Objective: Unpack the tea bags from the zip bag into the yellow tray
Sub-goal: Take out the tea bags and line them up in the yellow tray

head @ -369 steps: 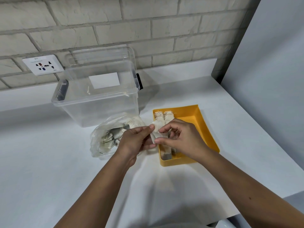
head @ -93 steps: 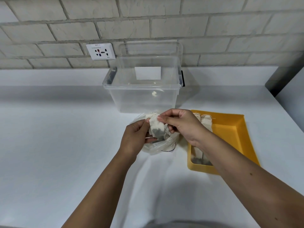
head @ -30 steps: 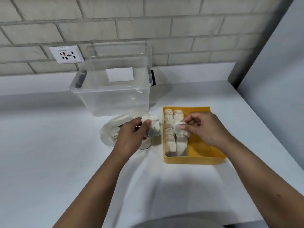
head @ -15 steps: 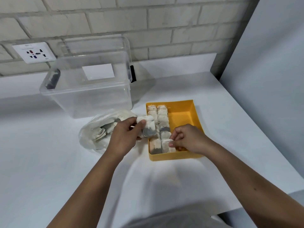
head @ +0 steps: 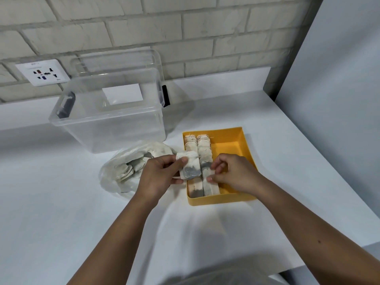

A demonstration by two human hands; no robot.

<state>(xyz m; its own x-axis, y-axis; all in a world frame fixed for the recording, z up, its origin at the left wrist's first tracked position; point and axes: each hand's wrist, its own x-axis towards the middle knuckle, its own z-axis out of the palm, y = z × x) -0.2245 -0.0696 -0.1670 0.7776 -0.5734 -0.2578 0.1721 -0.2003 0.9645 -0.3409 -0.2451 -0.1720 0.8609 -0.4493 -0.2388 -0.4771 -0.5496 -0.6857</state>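
Progress: partly done, by my reading; two rows of tea bags already lie in the tray, and more remain in the bag.
Yellow rectangular plastic tray (head: pixel 245 140): on the white tabletop (head: pixel 61 212) toward its right edge; rows of pale paper tea bags (head: pixel 203 149) fill its left side, right side bare.
Clear crumpled plastic zip bag (head: pixel 115 171): just left of the tray, lying open on its side; several tea bags still inside, count not readable.
Left hand (head: pixel 158 177): closed, pinching a single paper tea bag with dark contents (head: pixel 190 167) above the tray's left wall.
Right hand (head: pixel 234 171): fingertips pinched on a tea bag in the right-hand row, near the tray's front wall; setting or straightening it, I judge.
Clear lidless plastic storage bin (head: pixel 107 124): behind the bag, toward the back edge; looks empty.
Remaining: place the held bag, then empty the zip bag.
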